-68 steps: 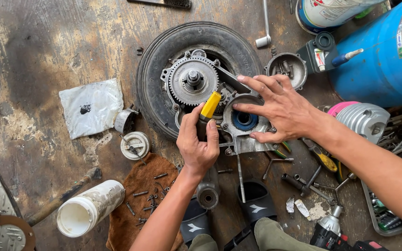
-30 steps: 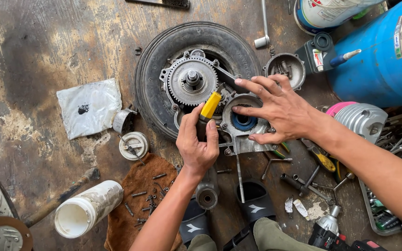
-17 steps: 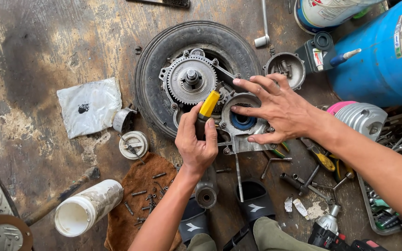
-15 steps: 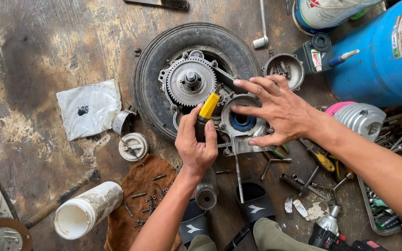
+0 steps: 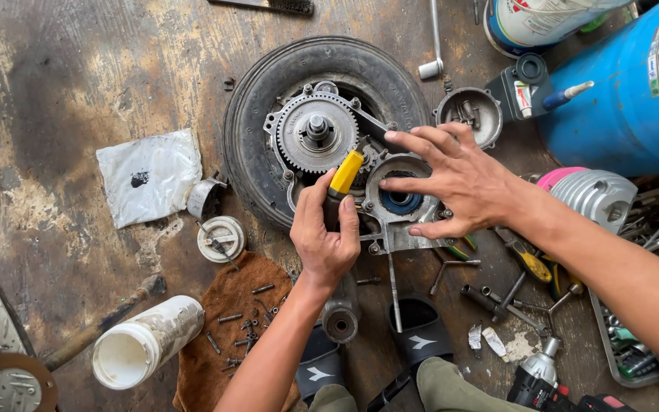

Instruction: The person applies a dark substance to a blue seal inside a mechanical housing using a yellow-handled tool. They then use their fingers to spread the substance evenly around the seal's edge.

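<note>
A small black tyre (image 5: 262,114) lies flat on the floor with a metal gear assembly (image 5: 316,134) and a grey housing (image 5: 390,229) bolted in its middle. My left hand (image 5: 326,236) grips a screwdriver with a yellow and black handle (image 5: 344,177), held upright over the housing just below the toothed gear. My right hand (image 5: 451,179) is spread open, its fingers pressing on the round housing with a blue seal (image 5: 400,200) inside.
A blue cylinder (image 5: 634,99) stands at right, a finned silver part (image 5: 593,197) below it. Loose tools (image 5: 512,282) and a tray of bits lie at right. A brown rag with screws (image 5: 242,305), a white tub (image 5: 143,343), a hammer and a white bag (image 5: 148,175) lie at left.
Both hands stay almost in place. The screwdriver handle has tilted slightly and the left hand has shifted a little on it.
</note>
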